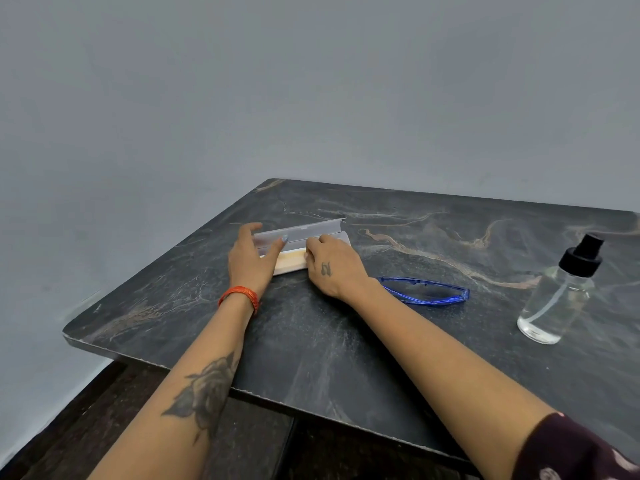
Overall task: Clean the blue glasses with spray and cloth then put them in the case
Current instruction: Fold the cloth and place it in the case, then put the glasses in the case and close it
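A pale glasses case (301, 237) lies open near the back left of the dark marble table, its clear lid raised and a cream lining showing. My left hand (251, 258) holds the lid's left end, thumb on the front and fingers behind. My right hand (332, 268) has its fingers curled into the case's right part; what they touch is hidden. The blue glasses (426, 291) lie folded on the table just right of my right wrist. A clear spray bottle (559, 292) with a black nozzle stands at the far right. I see no cloth.
The marble table (311, 341) ends at a front edge near my forearms and a left edge by the grey wall. Dark floor shows below the table's front edge.
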